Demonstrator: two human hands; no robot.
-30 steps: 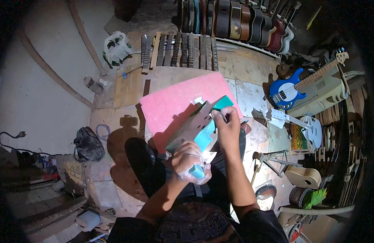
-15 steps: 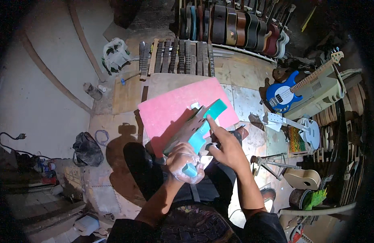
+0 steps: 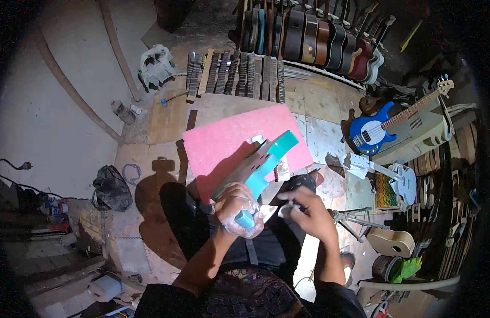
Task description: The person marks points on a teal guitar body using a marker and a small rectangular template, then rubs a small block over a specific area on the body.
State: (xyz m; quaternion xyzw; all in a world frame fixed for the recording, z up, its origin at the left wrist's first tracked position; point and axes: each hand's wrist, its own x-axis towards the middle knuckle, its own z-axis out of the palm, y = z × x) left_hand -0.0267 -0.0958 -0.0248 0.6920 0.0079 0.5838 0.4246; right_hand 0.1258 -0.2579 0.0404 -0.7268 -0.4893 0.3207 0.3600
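Observation:
A teal guitar body (image 3: pixel 264 168) stands tilted on edge in front of me, its upper horn pointing away to the right. Several dark holes show along its paler, whitish face. My left hand (image 3: pixel 237 211) is closed around the near end, and a teal tip sticks out of the fist. White residue covers its fingers. My right hand (image 3: pixel 312 213) is a little to the right of the body, apart from it, with curled fingers around a small whitish piece (image 3: pixel 288 210). The kind of piece is not clear.
Under the body lies a pink board (image 3: pixel 218 132). Several guitar necks (image 3: pixel 234 75) lie in a row beyond it, before racked guitars (image 3: pixel 314 40). On the right are a blue bass guitar (image 3: pixel 373 130), a white guitar (image 3: pixel 401 180) and a metal stand (image 3: pixel 356 222).
My right hand has left the teal guitar body, moving right and toward me, and its pointing finger has curled in. The left hand keeps its hold.

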